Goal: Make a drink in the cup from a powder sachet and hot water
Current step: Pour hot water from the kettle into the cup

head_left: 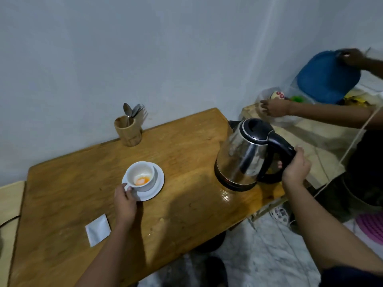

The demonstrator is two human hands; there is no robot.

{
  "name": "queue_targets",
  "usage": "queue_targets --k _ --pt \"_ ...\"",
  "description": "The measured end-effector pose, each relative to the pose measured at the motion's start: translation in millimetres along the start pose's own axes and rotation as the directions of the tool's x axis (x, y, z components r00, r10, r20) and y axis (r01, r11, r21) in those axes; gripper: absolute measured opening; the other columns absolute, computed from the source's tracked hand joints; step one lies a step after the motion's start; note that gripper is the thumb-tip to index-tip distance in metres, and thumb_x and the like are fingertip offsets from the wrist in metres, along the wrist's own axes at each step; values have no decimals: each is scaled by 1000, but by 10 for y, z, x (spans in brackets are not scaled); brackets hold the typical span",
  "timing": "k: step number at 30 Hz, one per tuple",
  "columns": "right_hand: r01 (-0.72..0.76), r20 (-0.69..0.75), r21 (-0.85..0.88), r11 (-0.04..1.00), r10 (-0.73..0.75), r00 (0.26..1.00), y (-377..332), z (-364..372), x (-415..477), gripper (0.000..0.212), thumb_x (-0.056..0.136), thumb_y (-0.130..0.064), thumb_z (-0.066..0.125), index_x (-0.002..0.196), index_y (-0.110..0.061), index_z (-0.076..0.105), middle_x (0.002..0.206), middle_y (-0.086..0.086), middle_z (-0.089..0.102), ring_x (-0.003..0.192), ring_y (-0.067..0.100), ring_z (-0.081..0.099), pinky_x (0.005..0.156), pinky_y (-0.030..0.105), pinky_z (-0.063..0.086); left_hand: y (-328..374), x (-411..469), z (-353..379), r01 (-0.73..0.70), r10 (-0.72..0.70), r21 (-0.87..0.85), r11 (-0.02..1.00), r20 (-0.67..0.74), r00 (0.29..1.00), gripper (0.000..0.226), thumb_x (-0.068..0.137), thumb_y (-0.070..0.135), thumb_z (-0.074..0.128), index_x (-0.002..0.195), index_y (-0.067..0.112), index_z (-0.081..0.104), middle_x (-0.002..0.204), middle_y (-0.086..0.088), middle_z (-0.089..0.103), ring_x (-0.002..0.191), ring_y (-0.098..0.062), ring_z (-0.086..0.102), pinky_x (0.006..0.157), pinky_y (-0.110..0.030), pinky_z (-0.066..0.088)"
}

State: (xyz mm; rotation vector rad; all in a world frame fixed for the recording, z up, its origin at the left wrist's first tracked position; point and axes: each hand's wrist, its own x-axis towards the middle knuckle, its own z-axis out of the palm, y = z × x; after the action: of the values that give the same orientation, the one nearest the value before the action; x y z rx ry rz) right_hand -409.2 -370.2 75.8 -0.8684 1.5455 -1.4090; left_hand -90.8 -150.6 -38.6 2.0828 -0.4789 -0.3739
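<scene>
Wooden table (pixel 186 146) against a pale wall, drink half prepared.

Left hand (pixel 125 200) pinches the handle of the white cup (pixel 141 176), which sits on its saucer (pixel 157 183) with orange powder inside; right hand (pixel 295 169) grips the handle of the steel kettle (pixel 242 156), standing tilted on the table's right end. An emptied sachet (pixel 97 229) lies near the left forearm.

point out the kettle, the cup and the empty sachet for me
kettle (pixel 240 156): head view, on its steel side
cup (pixel 135 171): head view, on its white inner wall above the orange powder
sachet (pixel 97 229): head view, on the middle of the flat white packet
</scene>
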Motion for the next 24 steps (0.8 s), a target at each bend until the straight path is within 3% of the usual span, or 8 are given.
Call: queue_targets --k 5,10,21,24 --pt "-60 -36 -17 998 60 998 -45 44 59 35 89 -20 44 54 -18 50 55 4 44 37 8 44 46 28 32 20 51 -61 8 -8 -18 1000 46 999 24 98 10 37 111 -3 52 108 -18 55 98 -25 47 81 -33 33" --pt "-129 -111 -9 992 127 986 -126 107 -16 31 83 -22 47 53 -16 49 55 2 47 45 15 43 46 27 34 79 80 -100 79 -72 -62 995 102 992 23 98 12 38 113 -1 51 106 -13 54 97 -23 47 81 -35 35" --pt "-44 -35 -182 982 38 999 -457 380 -189 31 77 -30 55 49 -17 53 51 3 51 54 25 50 63 37 42 156 180 -176 199 -182 -70 978 193 964 20 97 11 41 109 1 54 107 -16 57 102 -32 52 81 -35 36" --pt "12 40 -189 982 -4 999 -527 511 -239 33 79 -26 55 48 -17 52 50 4 50 51 25 49 62 40 41 195 206 -197 199 -183 -60 978 199 963 24 96 9 42 113 -4 54 115 -21 58 95 -26 50 80 -34 37"
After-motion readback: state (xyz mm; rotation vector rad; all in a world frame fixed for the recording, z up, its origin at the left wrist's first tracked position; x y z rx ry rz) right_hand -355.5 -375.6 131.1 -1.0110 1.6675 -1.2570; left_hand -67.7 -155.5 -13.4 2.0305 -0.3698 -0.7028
